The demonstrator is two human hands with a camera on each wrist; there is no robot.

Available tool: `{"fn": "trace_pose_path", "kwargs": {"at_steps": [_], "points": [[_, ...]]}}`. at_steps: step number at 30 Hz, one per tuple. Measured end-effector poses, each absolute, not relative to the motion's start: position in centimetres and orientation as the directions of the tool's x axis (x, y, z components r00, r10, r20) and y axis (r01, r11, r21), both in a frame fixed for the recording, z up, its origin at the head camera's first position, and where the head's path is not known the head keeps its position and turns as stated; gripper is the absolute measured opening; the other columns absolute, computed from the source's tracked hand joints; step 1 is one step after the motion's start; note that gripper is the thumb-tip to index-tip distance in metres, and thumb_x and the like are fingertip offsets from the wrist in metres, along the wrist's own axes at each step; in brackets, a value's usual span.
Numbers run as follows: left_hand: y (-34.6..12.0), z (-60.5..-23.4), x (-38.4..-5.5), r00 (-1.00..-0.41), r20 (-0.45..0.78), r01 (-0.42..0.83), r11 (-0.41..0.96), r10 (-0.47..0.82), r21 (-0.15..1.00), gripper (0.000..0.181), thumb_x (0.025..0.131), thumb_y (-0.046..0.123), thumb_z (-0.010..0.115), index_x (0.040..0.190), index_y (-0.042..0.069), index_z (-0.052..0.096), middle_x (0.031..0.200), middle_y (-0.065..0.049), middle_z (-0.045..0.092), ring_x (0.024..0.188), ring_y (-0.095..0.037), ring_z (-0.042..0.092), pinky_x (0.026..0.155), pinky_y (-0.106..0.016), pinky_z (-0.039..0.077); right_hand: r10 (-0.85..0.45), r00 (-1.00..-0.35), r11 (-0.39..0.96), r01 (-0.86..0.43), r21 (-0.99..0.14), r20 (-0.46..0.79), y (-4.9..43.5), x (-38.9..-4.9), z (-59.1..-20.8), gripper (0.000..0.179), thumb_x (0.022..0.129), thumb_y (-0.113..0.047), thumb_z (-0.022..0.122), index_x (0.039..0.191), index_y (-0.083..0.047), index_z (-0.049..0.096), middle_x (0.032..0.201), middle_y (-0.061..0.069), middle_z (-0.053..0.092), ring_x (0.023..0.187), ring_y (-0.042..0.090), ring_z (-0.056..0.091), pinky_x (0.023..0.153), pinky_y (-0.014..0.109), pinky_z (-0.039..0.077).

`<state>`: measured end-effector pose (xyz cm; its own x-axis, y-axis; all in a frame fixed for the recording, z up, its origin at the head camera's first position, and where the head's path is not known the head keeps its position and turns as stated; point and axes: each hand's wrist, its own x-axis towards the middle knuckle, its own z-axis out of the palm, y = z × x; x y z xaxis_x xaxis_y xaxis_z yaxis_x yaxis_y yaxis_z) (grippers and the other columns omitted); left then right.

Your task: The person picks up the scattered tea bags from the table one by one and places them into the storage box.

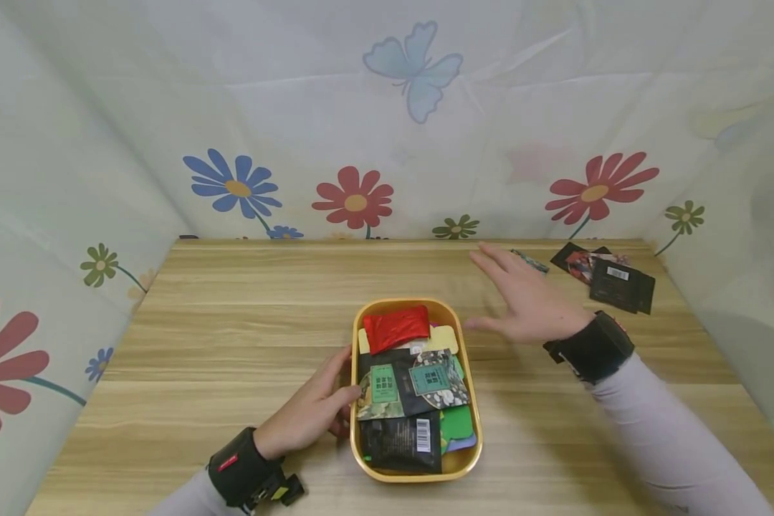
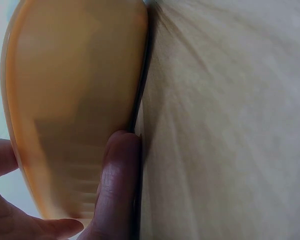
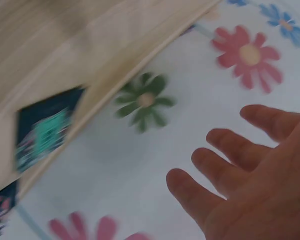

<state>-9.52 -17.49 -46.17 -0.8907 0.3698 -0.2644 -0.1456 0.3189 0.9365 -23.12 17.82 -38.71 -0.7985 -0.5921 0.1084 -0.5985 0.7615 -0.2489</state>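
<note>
A yellow plastic box [image 1: 419, 478] stands on the wooden table. My left hand [image 1: 306, 417] grips its left side, the thumb over the rim and fingers along the outer wall, as the left wrist view also shows. Inside lie a red packet [image 1: 396, 328], two dark packets with green labels [image 1: 431, 378] and a black packet with a barcode [image 1: 396, 441]. Some green and pale yellow pieces show beneath them. To the right of the box my right hand [image 1: 530, 304] is held over the table with straight, spread fingers and nothing in it. A green-labelled packet [image 3: 44, 131] lies just beyond it.
Several dark flat packets [image 1: 619, 284] lie in a loose, overlapping pile at the table's back right. Flower-printed curtains [image 1: 284, 93] close off the back and both sides. The table's back edge runs along the curtain.
</note>
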Motion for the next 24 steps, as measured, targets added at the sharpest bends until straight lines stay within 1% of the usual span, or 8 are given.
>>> {"fn": "trace_pose_path", "kwargs": {"at_steps": [6,8,10,12,14,16,19,24], "points": [[-17.5,-46.1,-9.6,-0.889,-0.269,-0.151,0.317,0.372,0.936,0.069,0.100,0.033,0.052,0.161,0.026,0.019,0.143,-0.020,0.036,0.074,-0.026,0.065,0.056,-0.043,0.058,-0.356,-0.934,0.912,-0.350,-0.214,0.010,24.6,-25.5,-40.1,0.104,0.084,-0.067,0.059,0.155,0.002,0.028,0.156,0.029,0.026,0.141,0.049,0.026,0.109,0.068,0.027],[-17.5,-46.1,-9.6,-0.889,-0.271,-0.152,0.319,0.369,0.935,0.070,0.100,0.033,0.052,0.161,0.026,0.019,0.145,-0.019,0.035,0.074,-0.026,0.065,0.056,-0.043,0.058,-0.266,-0.964,0.945,-0.255,-0.207,-0.025,26.9,-26.2,-40.5,0.103,0.085,-0.067,0.057,0.151,0.007,0.031,0.151,0.035,0.028,0.135,0.056,0.027,0.108,0.071,0.025],[-17.6,-46.1,-9.6,-0.889,-0.274,-0.156,0.320,0.368,0.935,0.071,0.100,0.033,0.052,0.161,0.025,0.018,0.145,-0.019,0.035,0.075,-0.026,0.065,0.056,-0.043,0.058,-0.183,-0.982,0.965,-0.171,-0.197,-0.047,29.0,-26.9,-41.1,0.105,0.086,-0.068,0.055,0.148,0.012,0.031,0.145,0.039,0.029,0.130,0.059,0.029,0.104,0.073,0.028],[-17.6,-46.0,-9.6,-0.889,-0.277,-0.159,0.322,0.366,0.934,0.071,0.100,0.033,0.052,0.161,0.025,0.018,0.147,-0.019,0.034,0.074,-0.026,0.066,0.055,-0.043,0.058,-0.114,-0.991,0.978,-0.101,-0.183,-0.062,30.9,-27.6,-41.8,0.107,0.086,-0.069,0.054,0.144,0.017,0.030,0.139,0.043,0.031,0.122,0.062,0.034,0.100,0.073,0.032],[-17.6,-46.0,-9.6,-0.888,-0.278,-0.161,0.319,0.367,0.934,0.071,0.100,0.033,0.052,0.161,0.024,0.018,0.147,-0.018,0.033,0.074,-0.026,0.066,0.056,-0.043,0.058,-0.070,-0.995,0.984,-0.058,-0.167,-0.068,32.5,-28.1,-42.4,0.109,0.086,-0.068,0.054,0.141,0.022,0.028,0.133,0.046,0.033,0.116,0.062,0.038,0.095,0.071,0.038],[-17.6,-45.9,-9.6,-0.886,-0.277,-0.160,0.317,0.371,0.935,0.071,0.100,0.032,0.052,0.161,0.024,0.018,0.149,-0.017,0.032,0.074,-0.026,0.066,0.056,-0.043,0.058,-0.043,-0.996,0.988,-0.032,-0.153,-0.073,33.8,-28.5,-43.0,0.108,0.086,-0.067,0.055,0.137,0.025,0.029,0.126,0.047,0.037,0.110,0.060,0.043,0.093,0.069,0.041],[-17.5,-45.9,-9.6,-0.886,-0.273,-0.157,0.311,0.376,0.937,0.070,0.100,0.032,0.052,0.161,0.026,0.019,0.149,-0.015,0.033,0.074,-0.027,0.066,0.055,-0.043,0.058,0.006,-0.995,0.990,0.020,-0.136,-0.096,35.0,-28.9,-43.8,0.107,0.087,-0.066,0.053,0.133,0.028,0.031,0.121,0.048,0.040,0.107,0.059,0.044,0.093,0.067,0.042],[-17.4,-45.9,-9.6,-0.888,-0.271,-0.155,0.313,0.371,0.937,0.069,0.099,0.032,0.052,0.160,0.028,0.020,0.147,-0.017,0.034,0.073,-0.027,0.065,0.054,-0.044,0.058,0.115,-0.984,0.987,0.129,-0.098,-0.135,35.4,-29.2,-44.5,0.104,0.088,-0.065,0.049,0.127,0.031,0.035,0.118,0.049,0.042,0.106,0.057,0.045,0.093,0.064,0.044]]}}
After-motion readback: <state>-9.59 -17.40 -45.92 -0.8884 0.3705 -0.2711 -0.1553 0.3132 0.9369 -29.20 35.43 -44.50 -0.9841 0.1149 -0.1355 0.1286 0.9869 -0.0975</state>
